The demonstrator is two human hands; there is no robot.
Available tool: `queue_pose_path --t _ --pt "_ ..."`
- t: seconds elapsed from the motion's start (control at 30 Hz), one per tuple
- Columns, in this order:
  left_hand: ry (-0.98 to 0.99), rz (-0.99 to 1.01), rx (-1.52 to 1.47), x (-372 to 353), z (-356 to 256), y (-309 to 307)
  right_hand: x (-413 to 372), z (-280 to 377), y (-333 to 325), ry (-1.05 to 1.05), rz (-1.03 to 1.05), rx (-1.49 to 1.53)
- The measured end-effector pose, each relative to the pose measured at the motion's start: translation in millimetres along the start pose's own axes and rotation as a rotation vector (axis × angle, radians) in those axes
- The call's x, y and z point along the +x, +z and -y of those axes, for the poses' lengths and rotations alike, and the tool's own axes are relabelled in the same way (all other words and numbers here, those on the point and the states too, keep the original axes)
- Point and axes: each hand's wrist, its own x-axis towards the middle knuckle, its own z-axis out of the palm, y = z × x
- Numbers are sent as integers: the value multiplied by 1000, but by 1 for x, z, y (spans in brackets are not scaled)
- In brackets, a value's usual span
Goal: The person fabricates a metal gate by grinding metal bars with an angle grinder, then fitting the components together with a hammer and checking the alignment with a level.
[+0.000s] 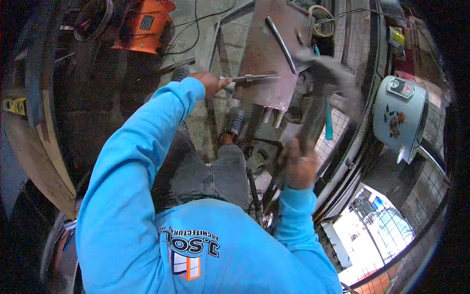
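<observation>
My left hand (211,84) is closed around the near end of a thin metal bar (257,77), whose far end lies over a reddish-brown work surface (267,54). My right hand (299,165), blurred by motion, grips the handle of a hammer (338,81). The hammer's grey head is smeared, and its exact shape cannot be made out. It is to the right of the bar's tip, apart from it. Another metal rod (281,45) lies slantwise on the work surface, beyond the held bar.
An orange machine housing (147,27) stands at the upper left, with black cables on the floor near it. A white rice cooker (399,112) with a flower print is at the right. A teal-handled tool (329,120) and a coiled roll (322,22) lie right of the work surface.
</observation>
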Motion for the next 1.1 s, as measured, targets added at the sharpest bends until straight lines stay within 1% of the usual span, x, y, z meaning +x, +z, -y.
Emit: queue_pose_path --t 0.03,0.07,0.13,0.17,0.23,0.27,0.3,0.33,0.37,0.4,0.47,0.5,0.53,0.57,0.6,0.63,0.7,0.73,0.77,0.8,0.83,0.87,0.9,0.93,1.0,1.1 --pt "-5 23 9 4 1 1 -6 13 -5 -6 -38 309" --pt "-10 43 17 8 1 1 -2 14 -12 -376 59 345" --pt "-19 23 14 1 -3 -1 13 23 30 -718 -43 588" --pt "-25 14 15 -5 -5 -3 23 -31 24 -510 64 252" --pt "17 -25 -3 -17 -9 -6 41 -128 42 -218 165 -320" --pt "40 -43 -8 -23 -11 -7 47 -138 59 -137 162 -555" --pt "45 -108 14 -20 -8 0 43 -119 57 -88 158 -533" --pt "45 -192 36 -7 -1 9 46 -83 52 -60 156 -508" --pt "54 -230 48 -10 -1 30 30 -59 41 15 160 -495" --pt "42 -175 29 -23 -10 40 24 -50 31 -80 115 -453" --pt "-10 -179 -4 -27 -16 18 6 3 12 -256 41 -226" --pt "23 -246 -13 -27 -14 24 -5 4 5 -221 12 -62" --pt "15 -254 -12 -24 -12 30 -8 6 3 -192 -20 107" --pt "10 -260 -7 -22 -10 33 -11 15 10 -351 -32 222" --pt "5 -269 -2 -20 -10 35 -6 -8 9 -218 53 399" --pt "3 -267 1 -20 -12 32 3 -56 12 -85 138 571" --pt "-8 -254 7 -27 -17 27 22 -119 34 -101 68 64" --pt "-4 -251 2 -31 -17 33 29 -139 51 -246 -90 -613" --pt "3 -248 0 -36 -19 37 35 -166 43 -16 48 -668" --pt "17 -253 5 -35 -22 34 34 -149 39 6 56 -549" --pt "5 -276 3 -31 -18 32 34 -113 31 10 65 -436" --pt "-4 -268 -2 -30 -17 44 22 -79 16 43 77 -329" --pt "-6 -272 -2 -30 -20 44 16 -51 7 148 86 -275" --pt "-6 -253 8 -26 -22 38 13 -55 7 91 10 -118" --pt "-24 -197 22 -30 -22 35 2 -85 12 -9 -121 194" --pt "-51 -191 6 -30 -24 34 27 -175 42 -59 8 -374"
